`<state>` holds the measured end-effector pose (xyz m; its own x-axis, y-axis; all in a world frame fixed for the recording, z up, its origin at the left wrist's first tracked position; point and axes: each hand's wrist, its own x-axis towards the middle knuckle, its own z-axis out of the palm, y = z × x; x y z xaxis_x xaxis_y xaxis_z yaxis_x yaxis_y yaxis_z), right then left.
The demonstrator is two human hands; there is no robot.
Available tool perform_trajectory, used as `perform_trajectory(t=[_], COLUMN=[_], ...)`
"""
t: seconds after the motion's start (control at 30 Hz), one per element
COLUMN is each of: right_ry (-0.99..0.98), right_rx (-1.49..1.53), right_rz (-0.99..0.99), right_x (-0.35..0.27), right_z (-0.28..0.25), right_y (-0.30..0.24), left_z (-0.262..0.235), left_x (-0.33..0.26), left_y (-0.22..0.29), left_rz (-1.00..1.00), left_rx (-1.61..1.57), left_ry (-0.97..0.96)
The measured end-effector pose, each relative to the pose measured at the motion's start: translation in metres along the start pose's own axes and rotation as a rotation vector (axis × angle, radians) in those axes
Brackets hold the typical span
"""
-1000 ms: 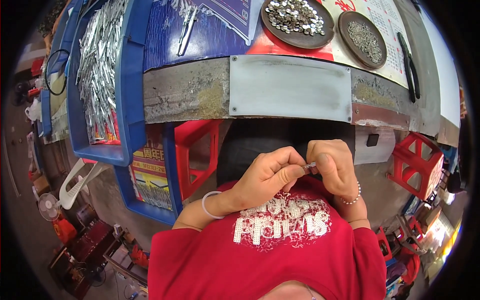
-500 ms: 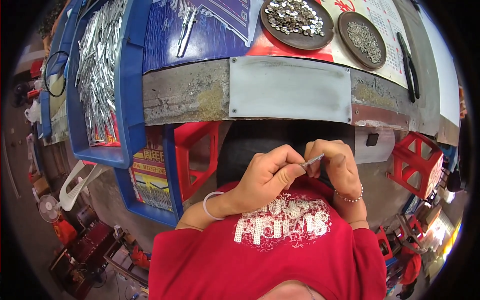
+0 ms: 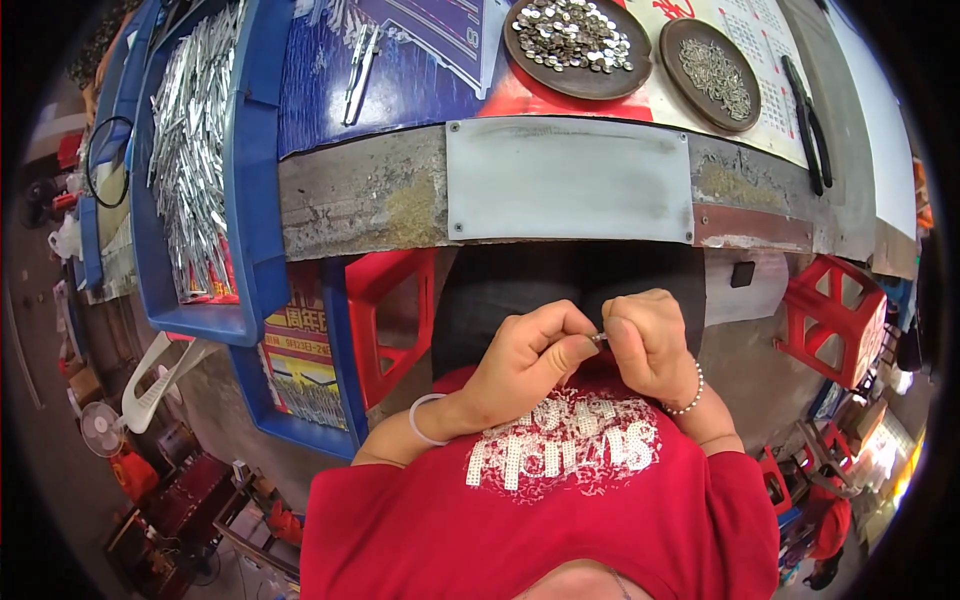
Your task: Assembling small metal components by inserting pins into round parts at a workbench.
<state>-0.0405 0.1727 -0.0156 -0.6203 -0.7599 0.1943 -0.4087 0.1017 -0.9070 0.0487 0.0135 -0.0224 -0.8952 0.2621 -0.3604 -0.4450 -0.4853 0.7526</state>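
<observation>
Fabric of my red shirt (image 3: 540, 550) lay nearest to me, with a white print (image 3: 560, 450) across the chest. Just beyond the print were my two hands, close together and raised in front of my body. With thumb and forefinger, my left hand (image 3: 530, 358) was pinching a small metal piece (image 3: 599, 338), mostly covered by the fingers. My right hand (image 3: 650, 345) was curled, its thumb beside the same piece; I cannot tell whether it also gripped it. A whitish bangle (image 3: 413, 418) was on my left wrist and a beaded bracelet (image 3: 688, 402) on my right one. The piece was above my dark trousers (image 3: 560, 280), between my body and the worktop (image 3: 360, 175).

On the front edge of the worktop a pale plate (image 3: 570, 185) was fixed with screws. To the left stood a blue tray (image 3: 262, 200) containing many silvery metal strips (image 3: 200, 150), and a lower blue tray (image 3: 300, 435) was partly under it. Farther on the worktop, a round brown dish (image 3: 590, 94) carried shiny discs (image 3: 580, 35). To the right of it, an oval dish (image 3: 740, 126) contained tiny metal parts (image 3: 715, 75), and pliers (image 3: 797, 92) with black handles lay near the right side.
</observation>
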Motion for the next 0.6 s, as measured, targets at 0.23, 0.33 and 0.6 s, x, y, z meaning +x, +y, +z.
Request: perform_trajectory(t=[0.23,0.33,0.6], right_ry=[0.081,0.126,0.017], right_rx=[0.218,0.249,0.588], right_rz=[0.153,0.23,0.455], right_x=[0.001,0.002,-0.008], right_z=[0.002,0.004,-0.008], right_y=[-0.009,-0.009,0.011], left_z=[0.006,0.007,0.002], left_x=[-0.001,0.0,0.003], left_y=[0.004,0.007,0.01], left_rz=[0.226,0.224,0.116], left_rx=[0.348,0.36,0.26], left_ry=[0.12,0.125,0.066])
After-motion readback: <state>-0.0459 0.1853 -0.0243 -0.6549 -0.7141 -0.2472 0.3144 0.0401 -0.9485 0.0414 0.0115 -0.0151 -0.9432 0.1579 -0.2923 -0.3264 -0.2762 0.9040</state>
